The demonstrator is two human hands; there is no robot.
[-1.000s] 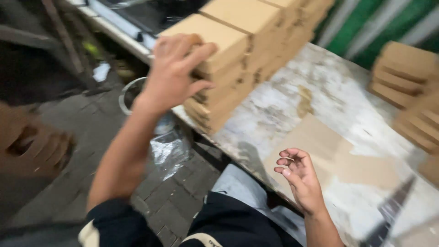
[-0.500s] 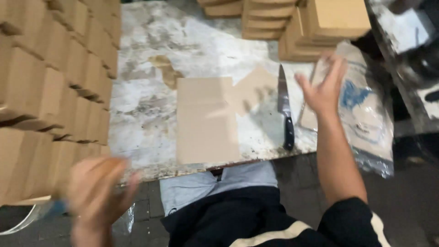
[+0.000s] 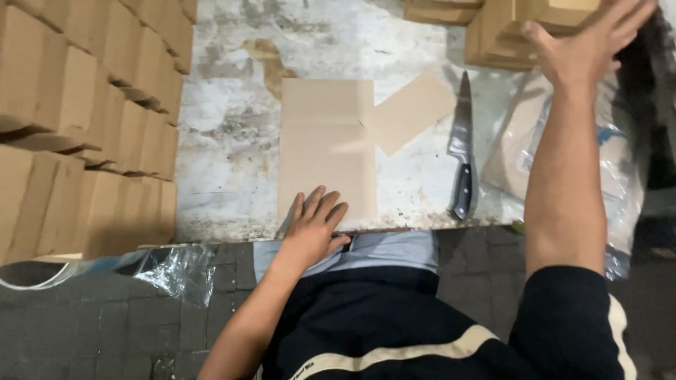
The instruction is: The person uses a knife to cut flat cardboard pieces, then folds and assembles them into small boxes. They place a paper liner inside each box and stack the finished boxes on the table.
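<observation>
The flat cardboard sheet [image 3: 325,144] lies near the middle of the stained white table [image 3: 218,162], its near edge close to the table's front edge. The left hand [image 3: 315,226] rests at that near edge, palm down, its fingers slightly spread and laid over the sheet's lower left corner; it presses rather than grips, with nothing clamped between the fingers. To the right of the sheet, and touching its right edge, lies a smaller tilted cardboard piece [image 3: 414,110]. Just beyond that piece, still right of the sheet, a knife [image 3: 461,151] lies with its black handle toward the front edge and its blade pointing away. The right hand [image 3: 588,48] is raised far to the right of the sheet, fingers apart and extended, against a stack of folded cardboard boxes [image 3: 503,32] at the far right of the table; whether it grips one cannot be told. Below that arm, right of the knife, sits a clear plastic bag [image 3: 517,144] with brown contents. Left of the sheet stands a tall bank of stacked cardboard boxes [image 3: 84,119].
</observation>
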